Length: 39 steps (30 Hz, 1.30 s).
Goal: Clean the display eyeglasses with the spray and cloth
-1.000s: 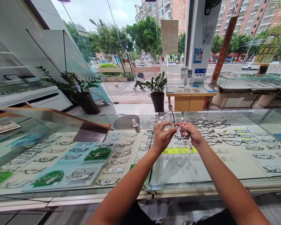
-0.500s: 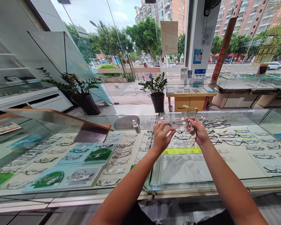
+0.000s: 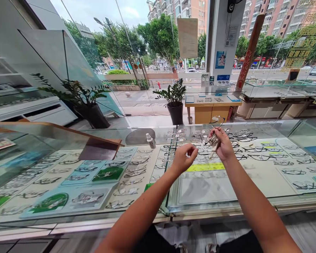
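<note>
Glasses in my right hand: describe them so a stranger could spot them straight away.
Find the glass counter across the foreground, then the right hand above it, gripping a crumpled cloth. The glasses stick up just above that hand, a dark rim along the lens's lower edge. Unlike the rows of pairs in the counter, these are held in the air.

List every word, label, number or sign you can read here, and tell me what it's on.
Nothing can be read with certainty.
Gold window lettering: Chinese characters, apparently mirrored; too unclear to quote.
Blue poster, wide blue sign, white notice: print too small.
Beige paper sheet: too faint.
White bottle: label too small.
Glasses in the right hand: no text visible.
</note>
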Available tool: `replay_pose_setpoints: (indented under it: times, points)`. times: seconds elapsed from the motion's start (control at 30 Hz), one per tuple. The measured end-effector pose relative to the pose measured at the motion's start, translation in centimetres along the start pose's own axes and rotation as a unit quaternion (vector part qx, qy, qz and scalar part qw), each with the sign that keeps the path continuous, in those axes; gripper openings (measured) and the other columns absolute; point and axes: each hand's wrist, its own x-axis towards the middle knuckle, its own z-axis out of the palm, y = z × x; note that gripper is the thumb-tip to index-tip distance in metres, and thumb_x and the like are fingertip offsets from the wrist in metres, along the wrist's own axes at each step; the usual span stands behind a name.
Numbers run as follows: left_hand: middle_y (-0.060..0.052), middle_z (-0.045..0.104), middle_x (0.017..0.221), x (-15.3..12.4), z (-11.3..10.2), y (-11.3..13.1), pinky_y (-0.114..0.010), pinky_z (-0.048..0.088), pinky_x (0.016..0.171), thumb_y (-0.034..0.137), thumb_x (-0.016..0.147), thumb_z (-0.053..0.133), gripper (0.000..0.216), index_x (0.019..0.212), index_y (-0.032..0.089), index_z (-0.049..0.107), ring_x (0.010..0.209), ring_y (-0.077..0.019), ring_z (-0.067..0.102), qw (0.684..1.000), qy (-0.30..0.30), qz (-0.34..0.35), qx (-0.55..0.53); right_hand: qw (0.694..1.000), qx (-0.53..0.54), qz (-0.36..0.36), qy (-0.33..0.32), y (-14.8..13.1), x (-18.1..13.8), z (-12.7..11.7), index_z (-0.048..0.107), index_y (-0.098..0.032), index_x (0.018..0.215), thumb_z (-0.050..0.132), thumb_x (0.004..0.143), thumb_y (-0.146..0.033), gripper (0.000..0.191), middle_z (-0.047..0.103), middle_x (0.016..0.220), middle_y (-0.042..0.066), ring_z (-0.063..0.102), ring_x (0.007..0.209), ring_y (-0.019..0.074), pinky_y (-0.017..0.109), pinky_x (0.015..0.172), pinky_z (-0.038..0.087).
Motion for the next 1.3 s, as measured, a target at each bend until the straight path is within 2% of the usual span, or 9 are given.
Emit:
replay_pose_setpoints:
  times: [0.13,0.2,0.33,0.53,0.7,0.8,0.97,1.1,1.3]
  points:
    - [-0.005,0.073,0.089,-1.2,2.2,1.5,-0.027,0.048,0.062,0.052,0.084,0.072,0.036,0.099,0.020,0.068,0.069,-0.0147,0.063,0.980,-0.117,-0.117,-0.111,1.000,0.020,0.010,-0.005,0.4,-0.6,0.8,0.068,-0.023,0.087,0.099,0.065,-0.029,0.039,0.074,0.079,-0.007,0.069,0.068,0.0073,0.017,0.066,0.060]
    - [-0.005,0.071,0.093,-1.4,3.0,1.7,-0.027,0.048,0.061,0.055,0.079,0.074,0.047,0.107,0.019,0.065,0.070,-0.0150,0.063,0.963,-0.113,-0.170,-0.175,0.999,0.019,0.027,-0.009,1.0,-1.0,1.2,0.068,-0.023,0.086,0.101,0.063,-0.031,0.041,0.073,0.078,-0.007,0.068,0.067,0.0071,0.016,0.064,0.059]
    - [0.001,0.060,0.072,-0.8,3.1,1.2,-0.027,0.045,0.060,0.054,0.079,0.069,0.038,0.089,0.019,0.058,0.060,-0.0123,0.054,0.940,-0.088,-0.210,-0.256,0.997,0.000,0.067,-0.025,2.2,-1.7,1.6,0.068,-0.023,0.088,0.098,0.066,-0.032,0.038,0.073,0.079,-0.006,0.067,0.067,0.0089,0.018,0.058,0.059]
    - [0.002,0.052,0.059,0.1,2.2,0.3,-0.030,0.042,0.063,0.039,0.070,0.059,0.021,0.064,0.020,0.054,0.058,-0.0131,0.047,0.929,-0.140,-0.193,-0.283,0.999,0.002,0.049,-0.020,1.8,-1.1,0.9,0.068,-0.024,0.087,0.097,0.069,-0.031,0.034,0.072,0.080,-0.007,0.067,0.068,0.0088,0.021,0.064,0.060]
    - [-0.006,0.063,0.078,1.0,0.4,0.3,-0.029,0.042,0.069,0.031,0.060,0.058,0.016,0.053,0.018,0.052,0.077,-0.0177,0.053,0.935,-0.148,-0.146,-0.289,1.000,0.009,0.021,-0.022,0.1,-0.4,0.0,0.068,-0.025,0.088,0.091,0.077,-0.024,0.026,0.073,0.087,-0.005,0.069,0.077,0.0096,0.024,0.078,0.061]
    - [-0.006,0.063,0.076,1.5,-0.7,0.4,-0.029,0.040,0.064,0.033,0.060,0.054,0.018,0.052,0.019,0.045,0.072,-0.0163,0.051,0.929,-0.167,-0.158,-0.290,1.000,0.010,0.008,-0.023,-0.7,-0.1,-0.3,0.070,-0.026,0.088,0.093,0.075,-0.025,0.027,0.073,0.085,-0.006,0.068,0.077,0.0097,0.024,0.076,0.060]
    - [0.006,0.039,0.055,1.9,-2.1,0.4,-0.024,0.028,0.053,0.041,0.074,0.063,0.030,0.062,0.022,0.044,0.053,-0.0083,0.032,0.927,-0.195,-0.206,-0.244,1.000,0.005,0.005,-0.021,-1.0,0.0,-0.5,0.070,-0.026,0.086,0.095,0.072,-0.026,0.029,0.072,0.083,-0.007,0.067,0.076,0.0091,0.022,0.073,0.059]
    - [0.003,0.060,0.074,1.8,-2.8,0.4,-0.024,0.041,0.062,0.034,0.073,0.074,0.020,0.081,0.020,0.061,0.065,-0.0115,0.052,0.926,-0.294,-0.173,-0.159,1.000,-0.017,0.004,-0.022,-1.0,0.0,-0.6,0.069,-0.026,0.088,0.091,0.078,-0.026,0.025,0.071,0.083,-0.006,0.067,0.076,0.0094,0.023,0.074,0.059]
    - [-0.002,0.076,0.107,1.6,-2.5,-0.2,-0.029,0.051,0.084,0.020,0.073,0.075,0.038,0.112,0.025,0.075,0.095,-0.0196,0.068,0.900,-0.418,-0.089,-0.090,0.999,-0.030,0.005,-0.023,-1.1,0.2,-0.8,0.068,-0.025,0.086,0.091,0.077,-0.027,0.025,0.071,0.084,-0.005,0.066,0.075,0.0104,0.024,0.072,0.058]
